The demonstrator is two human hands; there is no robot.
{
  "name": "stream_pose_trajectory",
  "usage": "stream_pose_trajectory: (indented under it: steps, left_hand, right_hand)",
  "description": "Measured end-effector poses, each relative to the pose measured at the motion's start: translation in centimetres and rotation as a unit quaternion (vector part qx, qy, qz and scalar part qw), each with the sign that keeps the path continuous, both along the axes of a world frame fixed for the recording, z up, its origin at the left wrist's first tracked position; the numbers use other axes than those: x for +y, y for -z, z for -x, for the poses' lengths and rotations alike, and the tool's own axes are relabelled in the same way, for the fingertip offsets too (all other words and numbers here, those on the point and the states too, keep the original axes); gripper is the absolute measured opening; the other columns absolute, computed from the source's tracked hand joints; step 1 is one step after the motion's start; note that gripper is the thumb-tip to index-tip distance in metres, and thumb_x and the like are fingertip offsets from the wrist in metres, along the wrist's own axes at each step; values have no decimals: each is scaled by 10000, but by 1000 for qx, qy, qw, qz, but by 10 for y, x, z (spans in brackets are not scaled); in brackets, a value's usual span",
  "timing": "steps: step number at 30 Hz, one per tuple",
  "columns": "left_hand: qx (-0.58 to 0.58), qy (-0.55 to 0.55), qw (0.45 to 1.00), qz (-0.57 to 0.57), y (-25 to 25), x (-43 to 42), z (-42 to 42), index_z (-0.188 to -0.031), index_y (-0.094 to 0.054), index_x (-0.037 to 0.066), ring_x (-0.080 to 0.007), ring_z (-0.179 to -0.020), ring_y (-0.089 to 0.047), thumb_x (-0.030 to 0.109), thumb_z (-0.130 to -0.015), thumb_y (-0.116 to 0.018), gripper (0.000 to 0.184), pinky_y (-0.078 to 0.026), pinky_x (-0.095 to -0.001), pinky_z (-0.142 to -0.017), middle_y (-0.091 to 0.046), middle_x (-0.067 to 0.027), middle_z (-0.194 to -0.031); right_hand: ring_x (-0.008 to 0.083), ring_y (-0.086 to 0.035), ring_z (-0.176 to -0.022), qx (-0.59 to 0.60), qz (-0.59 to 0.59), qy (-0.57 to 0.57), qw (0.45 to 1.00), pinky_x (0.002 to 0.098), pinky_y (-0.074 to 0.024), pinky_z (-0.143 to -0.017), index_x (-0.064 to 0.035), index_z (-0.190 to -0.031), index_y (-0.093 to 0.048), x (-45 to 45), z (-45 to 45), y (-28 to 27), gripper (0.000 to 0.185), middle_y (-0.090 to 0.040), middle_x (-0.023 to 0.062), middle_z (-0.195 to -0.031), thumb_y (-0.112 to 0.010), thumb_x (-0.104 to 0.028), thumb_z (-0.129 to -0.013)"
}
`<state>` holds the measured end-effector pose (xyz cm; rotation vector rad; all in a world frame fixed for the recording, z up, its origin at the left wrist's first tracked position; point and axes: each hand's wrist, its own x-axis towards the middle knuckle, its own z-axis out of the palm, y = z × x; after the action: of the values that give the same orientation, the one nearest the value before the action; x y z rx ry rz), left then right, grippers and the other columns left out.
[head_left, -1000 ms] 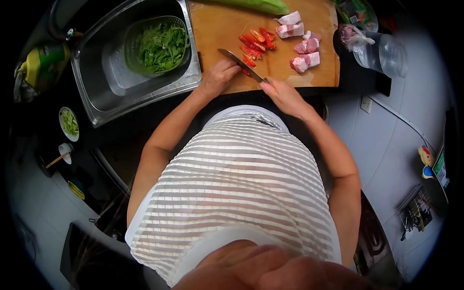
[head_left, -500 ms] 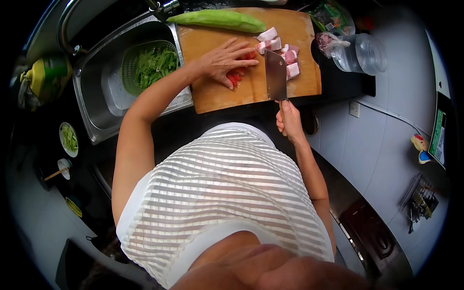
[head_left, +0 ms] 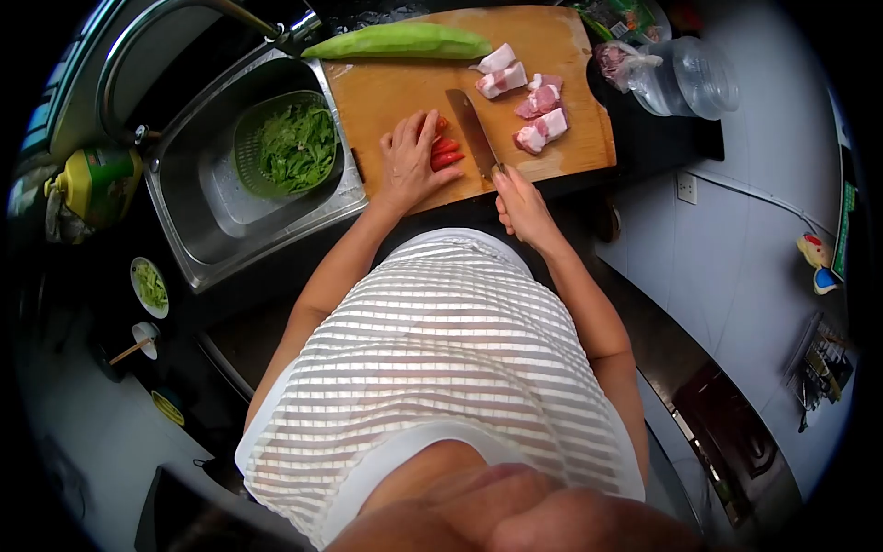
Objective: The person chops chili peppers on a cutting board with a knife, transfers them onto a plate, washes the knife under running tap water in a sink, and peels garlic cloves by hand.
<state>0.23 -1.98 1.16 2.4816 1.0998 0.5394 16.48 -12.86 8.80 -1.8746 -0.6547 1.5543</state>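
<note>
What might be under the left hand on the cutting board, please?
Red chilli pieces show beside the left hand on the wooden cutting board; whatever lies beneath its palm is covered.

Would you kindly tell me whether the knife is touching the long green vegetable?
Apart. The head view shows bare cutting board between the long green vegetable and the knife, held in the right hand.
</note>
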Motion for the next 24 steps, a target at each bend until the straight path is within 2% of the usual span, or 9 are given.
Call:
stream_pose_trajectory:
  steps: [2,4,7,12,17,18,20,22,24]
  left_hand:
    - [-76,-6,997,24,8,-1,8,-1284,-346,95,-299,-1103,-398,440,-549,-734,900,-293,-427,-876,-408,-121,-1208]
    - [-141,-15,990,28,13,7,18,-1241,-403,80,-307,-1056,-445,367,-615,-720,759,-331,-408,-857,-447,-131,-1179]
    - [-180,-50,982,26,12,24,26,-1006,-578,61,-282,-918,-524,195,-723,-648,320,-399,-351,-776,-571,-107,-972]
    - [-96,15,992,78,9,48,19,-932,-613,105,-265,-881,-537,194,-724,-644,228,-413,-380,-751,-596,-66,-860]
    - [-11,44,953,299,8,75,9,-880,-621,91,-306,-836,-557,197,-743,-626,173,-452,-387,-666,-584,-85,-842]
    - [-10,44,953,300,5,75,8,-880,-621,91,-306,-836,-557,197,-743,-626,173,-452,-387,-666,-584,-85,-842]
    - [-91,14,989,113,-3,69,7,-917,-617,70,-302,-824,-558,165,-737,-635,205,-453,-373,-672,-575,-114,-904]
    - [-128,-10,985,111,-3,58,19,-958,-600,58,-303,-836,-552,141,-731,-640,245,-451,-369,-689,-563,-125,-937]
    - [-163,-36,979,114,-1,41,25,-999,-583,46,-304,-847,-545,117,-724,-645,290,-449,-365,-705,-551,-136,-971]
  right_hand:
    - [65,-405,-428,-16,-16,-62,998,223,-361,-372,-71,-979,-467,5,4,-1,269,-417,-13,-567,-390,-319,-909]
    - [73,-418,-437,-21,5,-72,997,222,-375,-391,-69,-997,-478,9,-2,0,280,-431,-6,-582,-397,-320,-905]
    - [64,-421,-459,-29,15,-54,998,209,-371,-396,-97,-1133,-477,8,-13,2,337,-441,-5,-610,-397,-332,-905]
    - [49,-394,-453,-19,9,-65,998,191,-344,-387,-96,-1112,-474,15,-19,-7,328,-425,-21,-613,-388,-341,-911]
    - [43,-398,-467,-25,4,-82,996,191,-352,-394,-85,-1119,-480,19,-23,-4,349,-424,-18,-618,-399,-347,-904]
    - [90,-447,-492,-44,18,-118,992,227,-380,-424,-76,-1119,-480,21,-25,-7,348,-461,18,-635,-399,-336,-902]
    - [137,-496,-516,-63,32,-154,986,264,-407,-454,-67,-1118,-480,22,-31,-6,347,-497,53,-652,-400,-325,-901]
    - [283,-569,-652,-163,-62,-215,961,358,-436,-586,-35,-1082,-489,23,-36,-2,339,-553,147,-728,-419,-305,-891]
    - [333,-561,-718,-186,-77,-230,952,383,-425,-642,-22,-1066,-495,31,-40,-16,337,-560,174,-766,-426,-299,-887]
